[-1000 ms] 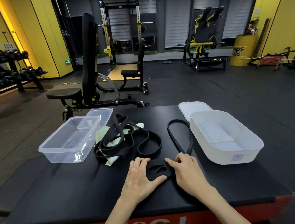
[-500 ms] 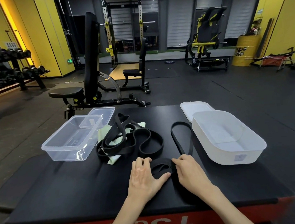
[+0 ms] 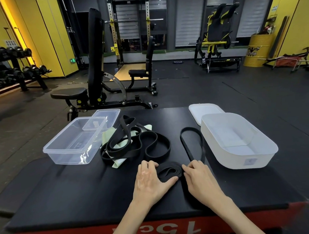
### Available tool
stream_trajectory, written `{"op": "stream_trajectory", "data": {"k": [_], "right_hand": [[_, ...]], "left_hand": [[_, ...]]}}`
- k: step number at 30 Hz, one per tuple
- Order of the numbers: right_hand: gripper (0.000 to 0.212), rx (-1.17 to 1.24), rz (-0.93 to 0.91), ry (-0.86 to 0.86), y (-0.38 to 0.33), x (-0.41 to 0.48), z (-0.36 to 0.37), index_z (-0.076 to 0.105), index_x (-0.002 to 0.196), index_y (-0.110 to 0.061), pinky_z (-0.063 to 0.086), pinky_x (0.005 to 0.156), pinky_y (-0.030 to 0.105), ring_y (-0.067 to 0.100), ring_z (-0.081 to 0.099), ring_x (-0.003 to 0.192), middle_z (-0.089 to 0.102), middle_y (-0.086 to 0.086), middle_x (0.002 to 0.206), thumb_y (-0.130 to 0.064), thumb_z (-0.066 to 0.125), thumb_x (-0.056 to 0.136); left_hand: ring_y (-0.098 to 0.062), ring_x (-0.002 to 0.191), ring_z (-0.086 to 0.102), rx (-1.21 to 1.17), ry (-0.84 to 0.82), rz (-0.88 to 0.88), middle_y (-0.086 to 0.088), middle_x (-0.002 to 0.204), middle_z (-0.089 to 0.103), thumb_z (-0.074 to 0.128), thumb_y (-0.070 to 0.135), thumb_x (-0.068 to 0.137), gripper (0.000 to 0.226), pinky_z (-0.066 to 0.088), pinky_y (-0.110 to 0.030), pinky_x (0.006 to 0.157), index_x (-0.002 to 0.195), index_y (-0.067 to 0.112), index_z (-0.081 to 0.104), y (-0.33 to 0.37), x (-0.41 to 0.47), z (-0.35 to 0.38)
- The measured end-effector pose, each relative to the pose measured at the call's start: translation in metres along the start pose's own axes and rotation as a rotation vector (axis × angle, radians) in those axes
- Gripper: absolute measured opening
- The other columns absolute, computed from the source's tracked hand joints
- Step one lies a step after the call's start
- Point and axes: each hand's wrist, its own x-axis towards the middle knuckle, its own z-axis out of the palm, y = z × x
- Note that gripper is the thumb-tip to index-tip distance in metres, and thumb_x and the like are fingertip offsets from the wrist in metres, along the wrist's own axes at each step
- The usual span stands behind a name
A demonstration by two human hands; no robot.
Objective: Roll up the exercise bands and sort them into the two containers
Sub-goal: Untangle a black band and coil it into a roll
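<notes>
Lying between the two hands, the coiled part of the thin black rubber exercise band [image 3: 169, 172] sits near the front of the black padded platform [image 3: 65, 200]. The left hand [image 3: 149, 180] cups it, thumb on the near side; the right hand [image 3: 200, 176] pinches its right edge. The unrolled part runs away from the person, just beside the white plastic tub [image 3: 231, 159] and nearer the right hand, so rolling should probably follow this axis.
</notes>
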Motion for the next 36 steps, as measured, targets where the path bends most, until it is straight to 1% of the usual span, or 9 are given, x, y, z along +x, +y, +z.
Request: {"op": "stream_trajectory", "data": {"k": [6,14,18,21,24,26,28,32,36], "right_hand": [[0.041,0.014,-0.011,0.081,-0.005,-0.005,0.009,0.071,0.098,-0.005,0.047,0.059,0.028,0.021,0.056,0.069,0.059,0.001,0.078,0.001,0.079,0.058],[0.045,-0.015,-0.036,0.024,-0.003,-0.008,0.008,0.070,0.105,-0.011,0.042,0.061,0.028,0.020,0.055,0.078,0.055,-0.002,0.085,-0.003,0.074,0.061],[0.051,-0.056,-0.033,0.018,0.003,-0.008,0.004,0.071,0.104,-0.022,0.036,0.071,0.026,0.015,0.052,0.080,0.052,-0.007,0.085,-0.006,0.075,0.057],[0.060,-0.075,-0.043,-0.015,0.006,-0.007,0.001,0.072,0.104,-0.025,0.046,0.076,0.029,0.011,0.051,0.074,0.049,-0.011,0.081,-0.004,0.079,0.048],[0.064,-0.036,-0.047,-0.057,0.007,-0.002,0.001,0.071,0.106,-0.018,0.053,0.082,0.041,0.013,0.054,0.071,0.047,-0.009,0.079,0.007,0.074,0.047],[0.063,-0.008,-0.071,-0.090,0.007,0.004,0.002,0.069,0.112,-0.013,0.046,0.094,0.049,0.017,0.055,0.075,0.049,-0.005,0.083,0.014,0.065,0.055],[0.062,0.009,-0.106,-0.119,0.005,0.011,0.003,0.064,0.120,-0.011,0.033,0.106,0.045,0.022,0.055,0.084,0.051,0.000,0.090,0.016,0.058,0.064],[0.047,0.116,-0.130,-0.102,0.000,0.016,0.003,0.066,0.116,-0.013,0.046,0.078,0.027,0.023,0.057,0.080,0.059,0.001,0.092,0.007,0.063,0.073],[0.034,0.139,-0.044,-0.073,0.004,0.009,0.000,0.058,0.123,-0.010,0.048,0.081,0.029,0.021,0.054,0.094,0.058,0.002,0.104,-0.012,0.059,0.089]], "left_hand": [[-0.010,0.108,0.041,0.015,0.017,-0.022,0.007,0.112,0.039,0.057,0.080,0.062,0.081,0.041,-0.022,0.093,0.120,0.026,0.043,0.005,-0.007,0.002],[-0.007,0.121,0.040,-0.112,-0.423,0.216,0.017,0.129,0.027,0.066,0.069,0.067,0.091,0.039,-0.029,0.105,0.142,0.027,0.034,-0.021,0.006,-0.022],[-0.004,0.108,0.044,-0.146,-0.537,0.306,0.019,0.144,0.024,0.077,0.048,0.071,0.087,0.038,-0.018,0.096,0.144,0.024,0.037,-0.030,0.023,-0.031],[-0.004,0.122,0.039,-0.162,-0.522,0.346,0.023,0.142,0.031,0.079,0.053,0.065,0.091,0.037,-0.023,0.103,0.142,0.030,0.036,-0.025,0.031,-0.028],[-0.003,0.125,0.029,-0.145,-0.482,0.350,0.024,0.144,0.029,0.079,0.056,0.064,0.095,0.027,-0.023,0.109,0.144,0.032,0.032,-0.023,0.028,-0.025],[-0.001,0.123,0.028,-0.158,-0.448,0.321,0.026,0.140,0.032,0.078,0.059,0.063,0.096,0.027,-0.025,0.110,0.143,0.033,0.032,-0.025,0.024,-0.024],[0.000,0.119,0.029,-0.167,-0.416,0.298,0.026,0.135,0.035,0.076,0.064,0.060,0.096,0.031,-0.027,0.109,0.141,0.035,0.034,-0.026,0.021,-0.023],[0.002,0.111,0.032,-0.102,-0.253,0.272,0.023,0.120,0.037,0.067,0.076,0.057,0.096,0.033,-0.023,0.104,0.139,0.034,0.039,-0.028,0.013,-0.019],[-0.002,0.107,0.035,-0.042,-0.136,0.240,0.020,0.113,0.039,0.054,0.083,0.058,0.099,0.034,-0.023,0.103,0.140,0.031,0.039,-0.028,0.007,-0.015]]}}
